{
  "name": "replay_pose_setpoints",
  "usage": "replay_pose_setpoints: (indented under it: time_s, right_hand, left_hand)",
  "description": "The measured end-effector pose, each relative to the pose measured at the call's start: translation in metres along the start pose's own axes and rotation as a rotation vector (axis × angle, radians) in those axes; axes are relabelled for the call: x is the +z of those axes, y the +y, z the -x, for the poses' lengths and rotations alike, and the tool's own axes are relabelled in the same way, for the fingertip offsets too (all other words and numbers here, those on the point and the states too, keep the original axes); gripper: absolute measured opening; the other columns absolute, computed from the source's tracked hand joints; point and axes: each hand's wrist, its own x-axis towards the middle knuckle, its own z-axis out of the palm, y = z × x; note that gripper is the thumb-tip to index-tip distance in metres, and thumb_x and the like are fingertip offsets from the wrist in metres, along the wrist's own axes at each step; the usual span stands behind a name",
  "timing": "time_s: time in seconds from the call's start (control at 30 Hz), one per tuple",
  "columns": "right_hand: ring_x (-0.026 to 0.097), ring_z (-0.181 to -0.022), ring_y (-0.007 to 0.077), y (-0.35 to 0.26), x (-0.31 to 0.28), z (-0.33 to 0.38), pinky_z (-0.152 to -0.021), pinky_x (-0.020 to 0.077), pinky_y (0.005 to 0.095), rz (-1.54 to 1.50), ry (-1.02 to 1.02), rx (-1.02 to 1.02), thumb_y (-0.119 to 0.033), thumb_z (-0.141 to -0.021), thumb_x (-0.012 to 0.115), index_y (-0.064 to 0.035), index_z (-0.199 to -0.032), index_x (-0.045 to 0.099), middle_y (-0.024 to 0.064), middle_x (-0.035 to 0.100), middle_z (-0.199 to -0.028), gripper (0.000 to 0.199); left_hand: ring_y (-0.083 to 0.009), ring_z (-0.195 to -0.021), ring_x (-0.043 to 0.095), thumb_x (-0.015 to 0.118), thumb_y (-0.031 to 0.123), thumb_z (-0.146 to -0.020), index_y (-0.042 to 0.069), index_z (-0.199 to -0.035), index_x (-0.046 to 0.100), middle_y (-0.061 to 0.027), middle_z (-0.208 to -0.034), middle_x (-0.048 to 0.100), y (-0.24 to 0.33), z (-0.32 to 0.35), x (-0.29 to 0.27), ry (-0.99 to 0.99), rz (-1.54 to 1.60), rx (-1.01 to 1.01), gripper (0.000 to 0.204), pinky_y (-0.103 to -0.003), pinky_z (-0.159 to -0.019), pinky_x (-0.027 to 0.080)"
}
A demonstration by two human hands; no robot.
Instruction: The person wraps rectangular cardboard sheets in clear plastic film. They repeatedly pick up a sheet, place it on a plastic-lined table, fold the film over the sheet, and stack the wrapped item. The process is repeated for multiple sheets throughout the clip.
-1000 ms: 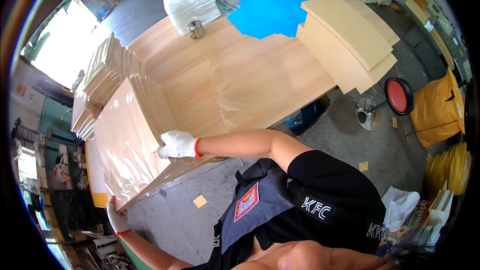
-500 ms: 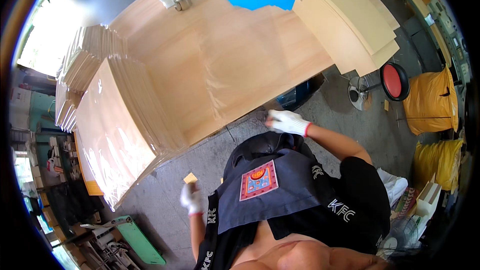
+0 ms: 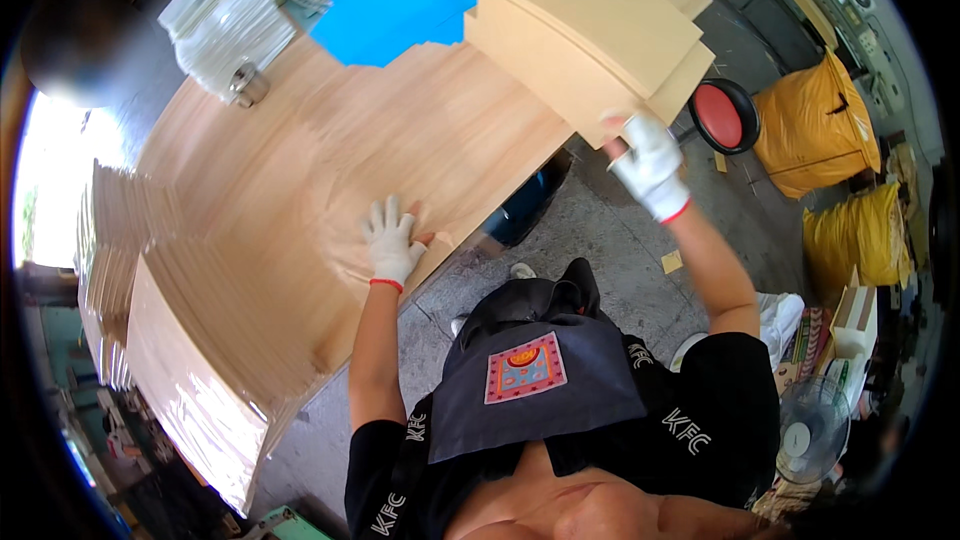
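My left hand point(image 3: 392, 243), in a white glove with bare fingertips, lies flat with spread fingers near the front edge of the wooden table point(image 3: 270, 170). Under and beside it are creases of a clear plastic film point(image 3: 340, 240) on the tabletop; the film's outline is hard to make out. My right hand point(image 3: 648, 165), gloved the same way, is held open at the near corner of a stack of beige boards point(image 3: 590, 20). Its fingers point to the stack; whether they touch it I cannot tell. Nothing shows in either hand.
Film-wrapped boards point(image 3: 220, 320) are piled at the table's left. A blue sheet point(image 3: 400, 0), a metal cup point(image 3: 248, 85) and a stack of clear plastic bags point(image 3: 225, 20) lie toward the far side. A red-seated stool point(image 3: 720, 115) and yellow sacks point(image 3: 820, 125) stand at right.
My left hand has come up from low beside my body onto the tabletop. My right hand has moved right and forward to the board stack, and the view has shifted toward the right.
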Motion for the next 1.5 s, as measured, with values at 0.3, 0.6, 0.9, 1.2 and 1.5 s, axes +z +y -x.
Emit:
replay_pose_setpoints:
  time_s: [0.3, 0.6, 0.9, 1.2, 1.5]
  right_hand:
    - [0.027, -0.138, 0.0273, 0.142, -0.033, -0.058, -0.111, 0.0264, 0.0429, 0.417, -0.459, -0.020, -0.045, -0.067, 0.074, -0.0194, -0.136, 0.043, 0.0060, 0.035, -0.146, 0.080]
    - [0.063, -0.099, 0.0250, 0.175, -0.029, -0.072, -0.078, 0.0516, 0.0336, 0.291, -0.151, -0.566, -0.043, -0.071, 0.071, -0.0116, -0.113, 0.063, 0.0060, 0.064, -0.113, 0.053]
    - [0.067, -0.076, 0.0175, 0.175, -0.038, -0.096, -0.065, 0.0528, 0.0296, 0.308, -0.006, -0.620, -0.034, -0.079, 0.070, -0.0092, -0.094, 0.063, 0.0025, 0.068, -0.085, 0.030]
    - [0.065, -0.076, 0.0218, 0.158, -0.098, -0.057, -0.063, 0.0514, 0.0337, 0.213, -0.133, -0.650, -0.029, -0.074, 0.073, -0.0065, -0.091, 0.061, 0.0074, 0.066, -0.089, 0.031]
    - [0.064, -0.070, 0.0186, 0.065, -0.153, 0.056, -0.057, 0.0501, 0.0274, 0.056, -0.460, -0.624, -0.037, -0.066, 0.074, -0.0093, -0.084, 0.057, 0.0089, 0.064, -0.089, 0.037]
  left_hand:
    - [-0.0388, -0.135, 0.026, 0.062, 0.050, -0.080, 0.018, -0.120, 0.057, -0.0134, -0.148, 0.033, 0.001, -0.031, 0.011, 0.046, -0.118, -0.296, 0.052, -0.062, -0.106, 0.015]
    - [-0.0362, -0.121, 0.046, 0.073, 0.028, -0.075, 0.012, -0.119, 0.057, -0.0158, -0.130, 0.052, 0.047, -0.084, -0.042, 0.183, 0.224, 0.021, 0.050, -0.047, -0.102, 0.035]
    - [-0.0348, -0.131, 0.037, 0.064, 0.037, -0.080, 0.011, -0.123, 0.054, -0.0113, -0.139, 0.043, 0.291, -0.206, -0.074, 0.272, 0.392, 0.602, 0.051, -0.050, -0.110, 0.028]
    - [-0.0345, -0.128, 0.040, 0.061, 0.045, -0.084, 0.010, -0.126, 0.049, -0.0151, -0.135, 0.045, 0.286, -0.215, -0.055, 0.166, 0.726, 0.639, 0.056, -0.049, -0.104, 0.036]
    - [-0.0313, -0.104, 0.060, 0.057, 0.027, -0.091, 0.000, -0.129, 0.040, -0.0180, -0.122, 0.055, 0.277, -0.150, -0.079, -0.418, 2.158, -0.522, 0.050, -0.046, -0.084, 0.054]
